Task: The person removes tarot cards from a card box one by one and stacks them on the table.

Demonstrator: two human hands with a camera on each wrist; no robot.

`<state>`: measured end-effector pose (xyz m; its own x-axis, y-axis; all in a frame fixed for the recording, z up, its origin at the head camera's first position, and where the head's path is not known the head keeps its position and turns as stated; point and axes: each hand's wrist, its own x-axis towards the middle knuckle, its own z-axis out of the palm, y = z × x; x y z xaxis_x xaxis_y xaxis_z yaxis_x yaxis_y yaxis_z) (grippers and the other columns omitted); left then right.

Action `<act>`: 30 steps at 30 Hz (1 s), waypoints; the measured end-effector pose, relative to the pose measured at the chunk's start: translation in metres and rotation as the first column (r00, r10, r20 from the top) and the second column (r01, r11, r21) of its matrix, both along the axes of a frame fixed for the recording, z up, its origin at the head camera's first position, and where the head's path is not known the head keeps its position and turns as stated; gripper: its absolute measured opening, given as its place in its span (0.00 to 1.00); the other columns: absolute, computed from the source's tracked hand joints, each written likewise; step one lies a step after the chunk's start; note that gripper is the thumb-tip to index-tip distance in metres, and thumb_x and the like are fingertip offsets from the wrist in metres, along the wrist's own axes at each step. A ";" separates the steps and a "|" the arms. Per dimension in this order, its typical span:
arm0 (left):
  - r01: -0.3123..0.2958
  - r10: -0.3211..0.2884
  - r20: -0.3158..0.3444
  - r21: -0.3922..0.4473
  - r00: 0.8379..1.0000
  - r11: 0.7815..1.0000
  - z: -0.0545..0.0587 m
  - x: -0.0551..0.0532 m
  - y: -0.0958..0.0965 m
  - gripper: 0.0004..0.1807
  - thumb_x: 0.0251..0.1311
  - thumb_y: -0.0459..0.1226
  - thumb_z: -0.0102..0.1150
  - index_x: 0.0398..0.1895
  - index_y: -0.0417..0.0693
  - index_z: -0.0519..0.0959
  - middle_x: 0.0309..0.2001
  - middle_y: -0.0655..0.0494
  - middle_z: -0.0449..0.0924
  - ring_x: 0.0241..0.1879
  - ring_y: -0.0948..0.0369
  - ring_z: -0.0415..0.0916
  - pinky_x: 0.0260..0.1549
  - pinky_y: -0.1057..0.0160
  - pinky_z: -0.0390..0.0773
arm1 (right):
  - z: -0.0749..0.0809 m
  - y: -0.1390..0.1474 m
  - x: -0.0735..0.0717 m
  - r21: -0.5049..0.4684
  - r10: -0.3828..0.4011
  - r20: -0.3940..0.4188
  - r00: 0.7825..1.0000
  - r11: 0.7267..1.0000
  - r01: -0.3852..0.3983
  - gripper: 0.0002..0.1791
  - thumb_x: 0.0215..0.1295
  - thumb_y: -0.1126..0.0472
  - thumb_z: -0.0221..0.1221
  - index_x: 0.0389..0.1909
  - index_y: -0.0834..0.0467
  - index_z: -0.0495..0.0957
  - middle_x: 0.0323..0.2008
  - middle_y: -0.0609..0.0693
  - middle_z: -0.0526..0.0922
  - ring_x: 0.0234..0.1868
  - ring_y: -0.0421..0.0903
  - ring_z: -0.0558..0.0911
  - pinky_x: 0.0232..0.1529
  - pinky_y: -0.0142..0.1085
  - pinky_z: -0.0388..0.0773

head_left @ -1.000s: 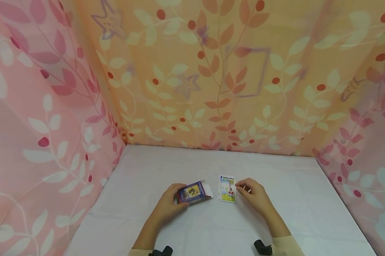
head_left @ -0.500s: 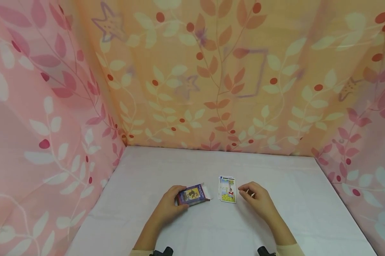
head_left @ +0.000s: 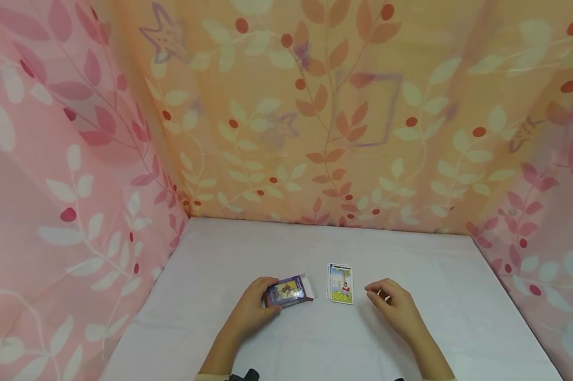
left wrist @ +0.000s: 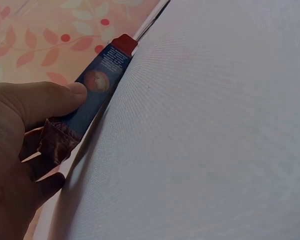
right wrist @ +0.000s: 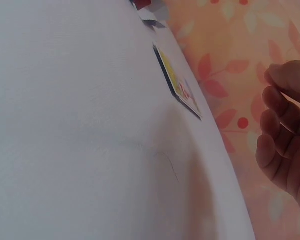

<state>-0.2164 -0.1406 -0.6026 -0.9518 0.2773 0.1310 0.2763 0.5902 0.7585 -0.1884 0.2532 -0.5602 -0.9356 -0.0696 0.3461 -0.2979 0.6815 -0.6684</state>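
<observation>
My left hand (head_left: pixel 254 307) grips a blue and dark-red card box (head_left: pixel 286 291) by its left end, thumb along the near side and fingers at the far side. The box's right end has its white flap sticking out. In the left wrist view the thumb presses the box's printed narrow side (left wrist: pixel 97 80). A small stack of picture cards (head_left: pixel 341 284) lies face up on the white cloth, just right of the box. Right of the stack, my right hand (head_left: pixel 395 307) hovers with loosely curled fingers and nothing in them; the right wrist view shows the same bare fingers (right wrist: pixel 272 122).
A white cloth (head_left: pixel 286 349) covers the table. Pink leaf-patterned curtain (head_left: pixel 91 174) stands along the left side and another at the right. An orange patterned curtain (head_left: pixel 267 153) closes off the back edge.
My right hand has drawn away from the card stack toward the right. The box in my left hand has tipped slightly and shifted a little left; the cards stay put.
</observation>
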 end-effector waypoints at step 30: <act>0.071 -0.076 -0.048 -0.092 0.996 0.993 0.023 -0.005 -0.026 0.33 0.58 0.41 0.73 0.68 0.51 0.76 0.68 0.55 0.74 0.70 0.52 0.70 0.71 0.45 0.70 | -0.007 0.003 0.026 0.179 0.056 -0.048 0.997 0.983 -0.047 0.07 0.62 0.63 0.71 0.39 0.49 0.87 0.35 0.30 0.78 0.31 0.28 0.73 0.28 0.26 0.76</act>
